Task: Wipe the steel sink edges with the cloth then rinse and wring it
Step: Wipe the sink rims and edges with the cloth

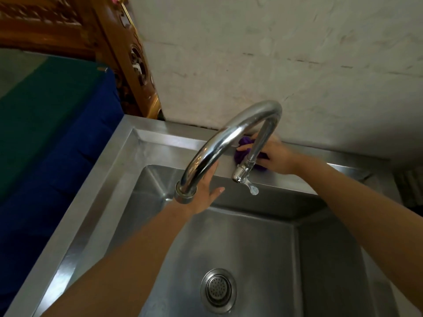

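A steel sink (96,179) fills the lower view, with a round drain strainer (218,290) in its basin. A purple cloth (242,152) lies bunched on the sink's back rim, behind the base of a curved chrome tap (231,133). My right hand (277,156) grips the cloth and presses it on that rim beside the wall. My left hand (206,191) reaches under the tap's spout with straight fingers, partly hidden by the spout; whether it touches the spout I cannot tell. No water runs from the tap.
A stained white wall (297,65) rises right behind the back rim. A carved wooden frame (128,65) stands at the sink's far left corner. A green and blue covered surface (45,124) lies left of the sink. The tap's lever (251,188) points toward the basin.
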`<state>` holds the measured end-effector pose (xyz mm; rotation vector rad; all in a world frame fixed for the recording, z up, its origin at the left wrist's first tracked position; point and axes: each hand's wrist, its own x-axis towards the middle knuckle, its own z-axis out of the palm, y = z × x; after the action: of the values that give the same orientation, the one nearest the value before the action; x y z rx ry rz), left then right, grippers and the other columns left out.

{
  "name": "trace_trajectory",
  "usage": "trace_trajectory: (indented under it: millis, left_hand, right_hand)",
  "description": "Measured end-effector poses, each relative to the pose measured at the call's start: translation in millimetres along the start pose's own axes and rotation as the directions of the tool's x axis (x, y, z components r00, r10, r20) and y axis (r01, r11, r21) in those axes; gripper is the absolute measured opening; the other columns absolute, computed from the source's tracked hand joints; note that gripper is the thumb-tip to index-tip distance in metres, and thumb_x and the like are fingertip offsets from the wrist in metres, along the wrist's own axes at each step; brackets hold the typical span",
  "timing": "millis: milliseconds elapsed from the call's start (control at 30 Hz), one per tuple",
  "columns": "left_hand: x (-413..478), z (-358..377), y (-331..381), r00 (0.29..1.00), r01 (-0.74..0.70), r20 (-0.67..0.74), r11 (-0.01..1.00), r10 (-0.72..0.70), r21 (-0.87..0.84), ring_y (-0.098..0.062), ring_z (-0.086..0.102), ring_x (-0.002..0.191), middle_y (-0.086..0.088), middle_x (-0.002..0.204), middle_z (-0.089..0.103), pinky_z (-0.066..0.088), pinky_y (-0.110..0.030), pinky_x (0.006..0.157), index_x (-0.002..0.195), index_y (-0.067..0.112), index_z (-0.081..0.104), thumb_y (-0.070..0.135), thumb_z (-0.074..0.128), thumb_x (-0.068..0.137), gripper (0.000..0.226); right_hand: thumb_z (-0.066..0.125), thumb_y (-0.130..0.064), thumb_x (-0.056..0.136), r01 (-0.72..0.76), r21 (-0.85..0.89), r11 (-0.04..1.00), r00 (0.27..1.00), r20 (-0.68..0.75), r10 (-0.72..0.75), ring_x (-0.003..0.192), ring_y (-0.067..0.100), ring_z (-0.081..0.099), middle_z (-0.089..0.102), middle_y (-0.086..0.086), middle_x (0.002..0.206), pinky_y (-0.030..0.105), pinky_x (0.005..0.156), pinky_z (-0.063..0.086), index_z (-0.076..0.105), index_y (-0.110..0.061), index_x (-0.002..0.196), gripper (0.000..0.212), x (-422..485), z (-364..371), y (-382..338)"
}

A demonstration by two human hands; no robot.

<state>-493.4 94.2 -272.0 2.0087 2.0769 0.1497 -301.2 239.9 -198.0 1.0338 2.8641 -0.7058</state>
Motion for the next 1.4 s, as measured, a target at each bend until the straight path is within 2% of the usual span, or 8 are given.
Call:
trace_trajectory:
  millis: [167, 367, 533, 700, 800, 967, 1167, 1400]
  left_hand:
    - [2, 1, -1, 1.0, -0.003, 0.021, 0.996, 0.001, 0.086, -0.02, -0.014, 0.146, -0.001, 0.158, -0.016, -0.003, -0.043, 0.119, 0.149, 0.019, -0.011, 0.065, 0.018, 0.086, 0.083]
    - [0, -10, 5, 0.999, -0.039, -0.002, 0.988, 0.04, 0.147, -0.021, -0.02, 0.144, -0.006, 0.156, -0.02, -0.036, -0.023, 0.099, 0.148, 0.014, -0.011, 0.066, -0.005, 0.07, 0.094]
    - [0, -10, 6, 0.999, -0.038, 0.017, 0.988, 0.036, 0.149, -0.021, -0.023, 0.142, -0.006, 0.156, -0.022, -0.037, -0.023, 0.097, 0.147, 0.015, -0.014, 0.068, -0.004, 0.07, 0.095]
    - [0, -16, 11, 0.998, -0.041, 0.05, 0.989, 0.034, 0.141, -0.026, -0.021, 0.143, -0.009, 0.155, -0.023, -0.045, -0.016, 0.084, 0.147, 0.011, -0.015, 0.068, -0.008, 0.062, 0.102]
    - [1, -14, 11, 0.998, -0.041, 0.062, 0.988, 0.032, 0.151, -0.025, -0.023, 0.142, -0.008, 0.155, -0.025, -0.045, -0.016, 0.082, 0.146, 0.012, -0.017, 0.068, -0.009, 0.06, 0.103]
    - [1, -8, 7, 0.998, -0.035, 0.059, 0.989, 0.027, 0.144, -0.019, -0.026, 0.141, -0.003, 0.154, -0.026, -0.026, -0.032, 0.108, 0.146, 0.016, -0.017, 0.07, -0.007, 0.062, 0.101]
    - [-4, 3, 9, 0.997, -0.012, -0.072, 0.987, 0.024, 0.157, -0.017, -0.017, 0.143, -0.006, 0.158, -0.014, -0.013, -0.037, 0.116, 0.149, 0.015, -0.007, 0.058, 0.021, 0.093, 0.076]
    - [-23, 25, 54, 0.984, 0.068, -0.169, 0.996, -0.058, 0.054, -0.029, 0.005, 0.146, -0.017, 0.157, 0.011, 0.005, -0.042, 0.119, 0.147, 0.002, 0.014, 0.042, 0.046, 0.092, 0.075]
  right_hand:
    - [0.059, -0.019, 0.088, -0.124, -0.001, 0.992, 0.986, -0.114, 0.123, 0.126, 0.031, 0.03, 0.036, 0.011, 0.141, 0.038, 0.11, 0.024, 0.055, -0.02, 0.129, 0.041, -16, 16, 0]
    - [0.056, -0.018, 0.089, -0.231, 0.042, 0.972, 0.963, -0.132, 0.234, 0.126, 0.032, 0.031, 0.038, 0.012, 0.135, 0.039, 0.109, 0.026, 0.056, -0.021, 0.127, 0.038, -30, 18, -8]
    - [0.052, -0.016, 0.091, -0.374, 0.075, 0.924, 0.918, -0.108, 0.381, 0.121, 0.034, 0.038, 0.043, 0.015, 0.132, 0.04, 0.106, 0.031, 0.052, -0.02, 0.13, 0.04, -58, 21, 8]
    - [0.049, -0.022, 0.092, -0.61, 0.111, 0.784, 0.762, -0.19, 0.619, 0.12, 0.039, 0.041, 0.044, 0.02, 0.13, 0.041, 0.099, 0.039, 0.045, -0.014, 0.135, 0.044, -72, 23, 21]
    - [0.053, -0.02, 0.09, -0.557, 0.146, 0.818, 0.718, -0.41, 0.563, 0.118, 0.038, 0.04, 0.045, 0.019, 0.127, 0.042, 0.099, 0.037, 0.048, -0.014, 0.131, 0.042, -59, 28, 1]
    - [0.055, -0.025, 0.088, -0.367, 0.081, 0.927, 0.825, -0.431, 0.364, 0.11, 0.032, 0.041, 0.047, 0.014, 0.122, 0.043, 0.096, 0.04, 0.052, -0.023, 0.127, 0.039, -37, 57, -24]
    - [0.053, -0.016, 0.088, -0.5, 0.256, 0.827, 0.639, -0.536, 0.552, 0.113, 0.034, 0.041, 0.048, 0.017, 0.122, 0.045, 0.099, 0.041, 0.054, -0.017, 0.123, 0.035, -81, 64, 8]
    - [0.053, -0.018, 0.09, -0.717, 0.254, 0.649, 0.466, -0.518, 0.718, 0.116, 0.036, 0.04, 0.046, 0.019, 0.125, 0.045, 0.095, 0.043, 0.051, -0.013, 0.128, 0.038, -141, 49, 47]
